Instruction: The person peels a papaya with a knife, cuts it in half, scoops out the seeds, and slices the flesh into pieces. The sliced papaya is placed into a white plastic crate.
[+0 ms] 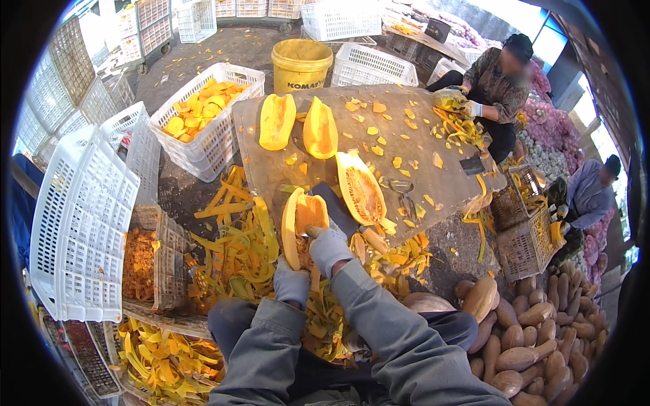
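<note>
My gloved left hand [292, 281] grips the lower end of a peeled squash half [290, 228], cut face up, near the board's front edge. In its hollow my gloved right hand [329, 246] is closed on a small tool, mostly hidden by the fingers; a bit of metal shows. Seed pulp [304, 254] lies in the lower part of the hollow. Beside the right hand a cleaver [335, 208] with a wooden handle lies flat. Another half with stringy pulp [361, 190] rests right of it. Two hollowed halves [277, 122] [320, 129] lie farther back on the board [431, 177].
A white crate [203, 152] of cut squash and a yellow bucket [302, 66] stand beyond the board. Peels [249, 243] heap around its near edge. Pulp fills a crate [170, 259] at left. Unpeeled squashes [528, 335] pile at right. Two people [500, 91] [589, 193] sit at right.
</note>
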Demonstrator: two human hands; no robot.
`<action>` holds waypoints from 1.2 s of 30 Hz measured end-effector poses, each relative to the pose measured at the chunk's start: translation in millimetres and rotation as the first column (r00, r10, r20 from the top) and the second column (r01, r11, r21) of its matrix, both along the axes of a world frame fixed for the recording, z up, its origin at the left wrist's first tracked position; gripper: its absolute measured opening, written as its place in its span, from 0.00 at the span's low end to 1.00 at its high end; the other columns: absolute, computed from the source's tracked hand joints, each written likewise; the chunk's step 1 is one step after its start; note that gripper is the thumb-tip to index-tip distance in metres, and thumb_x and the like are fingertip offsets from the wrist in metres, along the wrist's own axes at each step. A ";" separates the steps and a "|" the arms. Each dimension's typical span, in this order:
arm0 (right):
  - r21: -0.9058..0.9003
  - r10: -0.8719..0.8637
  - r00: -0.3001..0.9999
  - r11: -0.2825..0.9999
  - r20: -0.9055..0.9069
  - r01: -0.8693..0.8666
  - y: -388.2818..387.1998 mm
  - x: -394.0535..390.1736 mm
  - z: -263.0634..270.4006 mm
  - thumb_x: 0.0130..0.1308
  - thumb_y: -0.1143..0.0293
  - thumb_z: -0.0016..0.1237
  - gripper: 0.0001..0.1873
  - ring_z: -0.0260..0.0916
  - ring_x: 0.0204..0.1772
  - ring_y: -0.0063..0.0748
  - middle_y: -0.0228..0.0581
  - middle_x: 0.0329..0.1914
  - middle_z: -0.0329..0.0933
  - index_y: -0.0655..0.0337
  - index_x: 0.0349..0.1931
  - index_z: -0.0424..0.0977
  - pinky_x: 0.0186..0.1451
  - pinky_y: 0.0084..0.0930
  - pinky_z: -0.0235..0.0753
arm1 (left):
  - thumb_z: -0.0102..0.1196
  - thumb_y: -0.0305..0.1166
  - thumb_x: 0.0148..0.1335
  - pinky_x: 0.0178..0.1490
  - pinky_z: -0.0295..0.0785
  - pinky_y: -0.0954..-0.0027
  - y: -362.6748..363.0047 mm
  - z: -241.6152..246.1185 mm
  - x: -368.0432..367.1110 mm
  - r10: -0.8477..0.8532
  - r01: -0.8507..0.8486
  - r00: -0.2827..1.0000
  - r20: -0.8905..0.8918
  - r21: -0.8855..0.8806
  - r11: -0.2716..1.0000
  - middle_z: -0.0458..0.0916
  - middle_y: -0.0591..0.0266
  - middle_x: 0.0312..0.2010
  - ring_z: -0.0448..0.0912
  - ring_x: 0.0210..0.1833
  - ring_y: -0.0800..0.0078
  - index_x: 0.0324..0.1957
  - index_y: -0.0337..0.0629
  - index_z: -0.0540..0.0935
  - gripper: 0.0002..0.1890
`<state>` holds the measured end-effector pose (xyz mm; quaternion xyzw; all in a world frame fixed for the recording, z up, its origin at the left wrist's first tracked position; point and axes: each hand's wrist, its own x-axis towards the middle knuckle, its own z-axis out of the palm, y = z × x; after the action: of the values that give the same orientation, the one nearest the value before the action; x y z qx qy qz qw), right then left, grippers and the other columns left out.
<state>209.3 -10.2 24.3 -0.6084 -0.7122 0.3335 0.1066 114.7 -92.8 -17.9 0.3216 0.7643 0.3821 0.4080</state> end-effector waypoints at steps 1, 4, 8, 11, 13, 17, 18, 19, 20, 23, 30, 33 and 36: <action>-0.050 -0.007 1.000 0.999 -0.023 0.006 -9.0 4.1 4.1 0.65 0.72 0.42 0.19 0.77 0.55 0.56 0.57 0.51 0.80 0.58 0.55 0.78 0.59 0.42 0.75 | 0.61 0.24 0.50 0.52 0.76 0.57 0.2 0.9 0.5 -0.002 0.002 0.999 0.035 0.000 1.000 0.82 0.41 0.44 0.81 0.49 0.45 0.56 0.35 0.73 0.28; -0.078 0.143 0.988 0.987 0.055 -0.139 -28.1 12.8 24.8 0.68 0.72 0.43 0.19 0.79 0.53 0.49 0.54 0.46 0.82 0.58 0.57 0.78 0.57 0.35 0.76 | 0.64 0.25 0.49 0.49 0.78 0.62 -1.4 1.0 -1.9 0.025 -0.026 0.997 0.076 0.018 1.000 0.84 0.46 0.42 0.83 0.46 0.55 0.54 0.34 0.75 0.26; 0.128 0.016 0.968 0.992 -0.249 0.017 -11.2 13.6 4.7 0.68 0.75 0.45 0.17 0.80 0.49 0.45 0.54 0.41 0.82 0.61 0.54 0.79 0.55 0.31 0.76 | 0.65 0.25 0.49 0.46 0.79 0.62 2.5 -2.3 -6.1 0.024 -0.028 0.998 0.053 0.070 0.997 0.84 0.46 0.41 0.84 0.43 0.57 0.51 0.33 0.77 0.24; 0.065 -0.188 0.902 0.971 -0.388 0.231 22.1 -5.6 5.9 0.68 0.74 0.45 0.16 0.81 0.47 0.47 0.54 0.40 0.82 0.61 0.54 0.79 0.53 0.31 0.76 | 0.65 0.24 0.49 0.43 0.79 0.63 2.1 -10.3 -9.5 0.037 -0.040 0.998 0.050 0.055 0.998 0.84 0.47 0.39 0.84 0.40 0.58 0.49 0.32 0.77 0.23; 0.139 -0.211 0.909 0.951 -0.360 0.276 38.7 -12.7 -0.4 0.68 0.73 0.44 0.16 0.81 0.45 0.50 0.55 0.39 0.82 0.61 0.54 0.79 0.51 0.32 0.77 | 0.64 0.24 0.49 0.41 0.80 0.64 3.5 -22.0 -11.7 0.020 -0.019 1.000 -0.019 0.048 0.999 0.84 0.47 0.38 0.85 0.37 0.59 0.49 0.32 0.77 0.22; 0.226 -0.252 0.904 0.912 -0.346 0.341 55.2 -20.4 -14.5 0.69 0.70 0.45 0.16 0.80 0.46 0.54 0.57 0.41 0.82 0.59 0.53 0.80 0.50 0.35 0.77 | 0.62 0.20 0.50 0.38 0.80 0.66 1.0 -28.8 -9.4 -0.022 0.026 0.999 -0.050 0.101 0.995 0.84 0.50 0.37 0.85 0.35 0.63 0.49 0.33 0.76 0.21; 0.209 -0.237 0.913 0.925 -0.333 0.317 55.0 -19.2 -18.3 0.69 0.69 0.45 0.16 0.80 0.46 0.55 0.57 0.42 0.82 0.59 0.53 0.80 0.50 0.36 0.77 | 0.61 0.19 0.50 0.37 0.80 0.66 3.6 -34.4 -7.8 -0.006 0.002 0.999 0.035 0.119 0.993 0.84 0.50 0.37 0.84 0.35 0.64 0.49 0.33 0.76 0.21; 0.188 -0.216 0.922 0.940 -0.321 0.286 52.1 -20.9 -17.7 0.69 0.68 0.46 0.16 0.80 0.47 0.55 0.57 0.42 0.82 0.59 0.53 0.80 0.51 0.37 0.77 | 0.60 0.18 0.50 0.36 0.81 0.67 4.7 -34.6 -7.9 0.016 -0.031 0.993 0.118 0.132 0.991 0.84 0.51 0.37 0.84 0.35 0.65 0.49 0.33 0.76 0.21; 0.167 -0.196 0.931 0.952 -0.309 0.256 48.9 -21.4 -16.9 0.69 0.67 0.47 0.16 0.80 0.48 0.55 0.57 0.42 0.81 0.59 0.52 0.80 0.51 0.38 0.77 | 0.60 0.18 0.50 0.36 0.81 0.67 4.3 -34.3 -8.0 0.018 -0.041 0.988 0.156 0.144 0.989 0.84 0.52 0.37 0.84 0.35 0.65 0.49 0.34 0.76 0.21; 0.114 0.031 0.998 0.993 -0.049 -0.025 31.4 -17.5 0.0 0.62 0.70 0.47 0.15 0.79 0.49 0.57 0.56 0.42 0.82 0.60 0.48 0.81 0.54 0.44 0.77 | 0.60 0.17 0.50 0.36 0.81 0.67 1.5 -24.4 -9.2 0.020 -0.050 0.980 0.196 0.147 0.988 0.84 0.52 0.38 0.84 0.36 0.66 0.49 0.35 0.76 0.21; 0.099 0.210 0.978 0.973 0.001 -0.209 14.2 24.7 17.2 0.60 0.72 0.48 0.13 0.80 0.48 0.58 0.56 0.41 0.82 0.60 0.44 0.82 0.52 0.44 0.78 | 0.65 0.21 0.48 0.38 0.81 0.64 4.9 -19.2 -6.1 -0.016 0.017 1.000 -0.016 0.101 0.995 0.84 0.48 0.39 0.85 0.37 0.61 0.49 0.34 0.76 0.23; 0.145 0.013 0.993 0.989 -0.120 0.005 27.9 16.8 33.6 0.68 0.73 0.42 0.15 0.80 0.47 0.54 0.59 0.40 0.81 0.61 0.51 0.80 0.49 0.41 0.77 | 0.65 0.27 0.49 0.48 0.77 0.60 4.8 -14.3 -7.7 -0.012 0.014 0.999 -0.045 0.043 0.999 0.84 0.45 0.43 0.83 0.45 0.52 0.52 0.34 0.76 0.25; 0.307 -0.077 0.986 0.944 -0.146 0.119 47.3 4.3 21.4 0.69 0.72 0.43 0.15 0.79 0.46 0.57 0.60 0.40 0.81 0.61 0.51 0.79 0.49 0.44 0.76 | 0.65 0.29 0.49 0.55 0.74 0.58 2.6 -3.5 -2.3 -0.022 0.023 0.996 -0.082 0.011 1.000 0.83 0.42 0.46 0.81 0.51 0.47 0.54 0.35 0.76 0.27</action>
<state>213.5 37.2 45.7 -0.5949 -0.7165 0.2496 0.2653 112.4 -90.2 -21.4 0.3480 0.7746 0.3683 0.3785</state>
